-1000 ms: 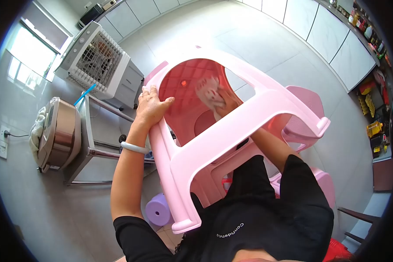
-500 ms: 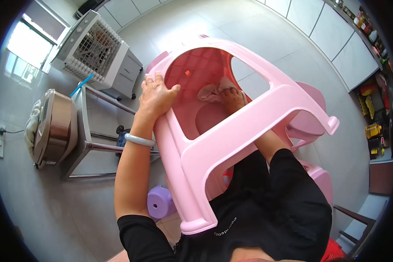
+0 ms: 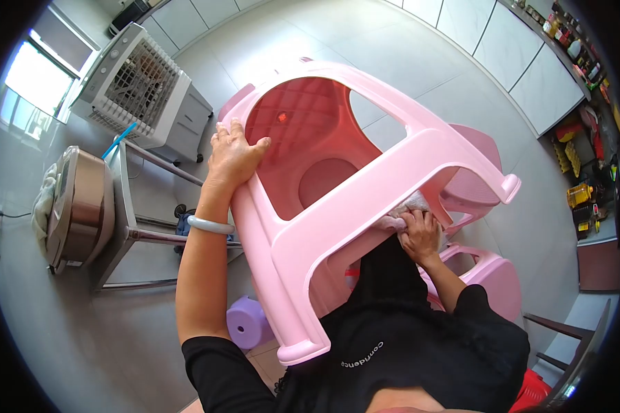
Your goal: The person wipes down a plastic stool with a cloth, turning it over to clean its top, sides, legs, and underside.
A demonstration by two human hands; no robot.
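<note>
A pink plastic chair (image 3: 358,196) lies tipped in front of me, its legs pointing toward me and its hollow underside showing. My left hand (image 3: 234,157) grips the chair's left edge, thumb on the inner side and fingers over the rim. A pale bracelet (image 3: 211,225) circles that wrist. Beneath the arch between the legs, my right hand (image 3: 422,237) is closed on a crumpled light cloth (image 3: 412,205) and presses it against the inner side of the chair. Part of the cloth is hidden behind the chair's frame.
More pink plastic seats (image 3: 490,279) stand close on the right. A purple stool (image 3: 248,322) is by my left elbow. To the left are a metal-framed stand (image 3: 141,235), a brown appliance (image 3: 89,206) and an air cooler (image 3: 145,89). Cabinets (image 3: 492,41) line the far right.
My right hand has moved with the cloth from inside the chair's hollow down to the right, under the arch. My left hand keeps its hold. The view has shifted slightly.
</note>
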